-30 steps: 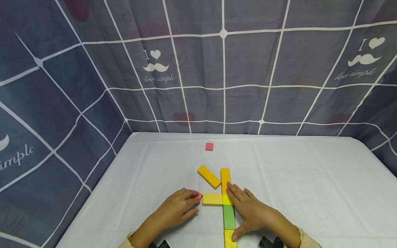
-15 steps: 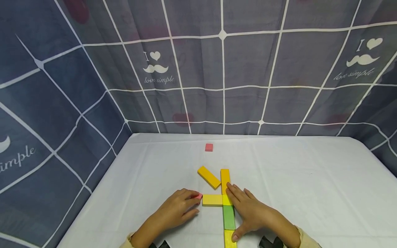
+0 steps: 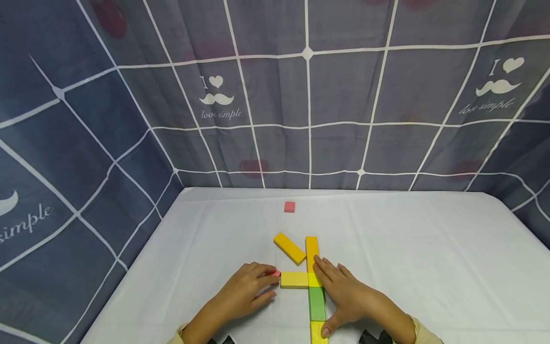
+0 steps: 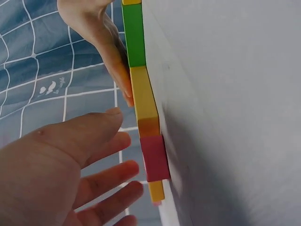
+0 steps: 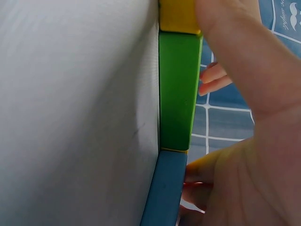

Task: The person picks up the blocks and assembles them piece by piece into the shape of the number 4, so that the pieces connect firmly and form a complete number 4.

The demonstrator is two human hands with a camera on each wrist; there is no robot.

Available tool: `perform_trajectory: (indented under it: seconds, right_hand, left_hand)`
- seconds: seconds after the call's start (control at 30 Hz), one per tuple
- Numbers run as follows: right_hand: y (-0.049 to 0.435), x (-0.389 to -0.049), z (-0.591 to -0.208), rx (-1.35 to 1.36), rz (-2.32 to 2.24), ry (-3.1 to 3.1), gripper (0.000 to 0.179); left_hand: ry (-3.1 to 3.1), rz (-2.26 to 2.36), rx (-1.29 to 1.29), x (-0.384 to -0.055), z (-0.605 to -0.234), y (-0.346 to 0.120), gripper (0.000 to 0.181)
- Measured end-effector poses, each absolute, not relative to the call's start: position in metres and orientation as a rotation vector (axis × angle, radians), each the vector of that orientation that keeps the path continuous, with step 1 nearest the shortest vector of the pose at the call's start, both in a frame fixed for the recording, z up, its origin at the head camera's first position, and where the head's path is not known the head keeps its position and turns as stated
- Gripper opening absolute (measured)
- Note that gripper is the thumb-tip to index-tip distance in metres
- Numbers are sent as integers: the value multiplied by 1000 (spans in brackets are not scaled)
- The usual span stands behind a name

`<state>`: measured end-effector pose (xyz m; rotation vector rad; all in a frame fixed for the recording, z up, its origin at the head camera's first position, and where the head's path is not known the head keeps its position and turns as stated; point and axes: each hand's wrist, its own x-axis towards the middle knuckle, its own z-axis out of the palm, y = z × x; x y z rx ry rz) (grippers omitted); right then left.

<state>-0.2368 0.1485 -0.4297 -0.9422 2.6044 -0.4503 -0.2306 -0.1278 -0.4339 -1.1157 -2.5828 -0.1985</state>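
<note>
Flat coloured blocks lie in a branching line on the white table. My left hand (image 3: 247, 289) is at the outer end of the side branch, its loosely spread fingers over a pink block (image 4: 154, 158). That block abuts a yellow block (image 3: 294, 280) pointing to the column. My right hand (image 3: 348, 294) lies outstretched on the column's right side. Its fingertips rest by the upper yellow block (image 3: 312, 247), its thumb on the lower yellow block (image 3: 316, 330). Between these is a green block (image 3: 317, 304). A blue block (image 5: 164, 188) sits under the right palm, hidden in the head view.
A loose yellow block (image 3: 290, 248) lies slanted left of the column's top, one corner close to it. Farther back is a small pink block (image 3: 290, 207). A grey checked curtain (image 3: 275, 95) hangs behind and beside the white table (image 3: 408, 239).
The head view has tilted slightly upward, so everything sits a little lower in it. Both hands and the blocks hold nearly the same places.
</note>
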Motion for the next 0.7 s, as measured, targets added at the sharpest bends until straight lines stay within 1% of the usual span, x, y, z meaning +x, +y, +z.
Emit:
perform_trajectory:
  seconds: [0.13,0.27,0.37,0.57,0.7]
  right_hand:
    - [149,-237,-429,-937,-447,2601,128]
    - [150,-237,-428,-938,-437,2601,129]
    - [151,-237,-428,-935,-425,2607,128]
    - [150,-236,-430,-943,-405,2624,127]
    - [150,-234,-431,-963,-401,2641,128]
  left_hand:
    - [-2609,-199,-1003,-234,-429,-123,29]
    - [-2671,-214,-864,-241,-424,-115,34]
    - [-2717,-263,-775,-249,-420,-105,41]
    - [-2806,-264,-669,-267,-417,-82,61]
    - [-2921,-192,-618,-273,-416,-69,67]
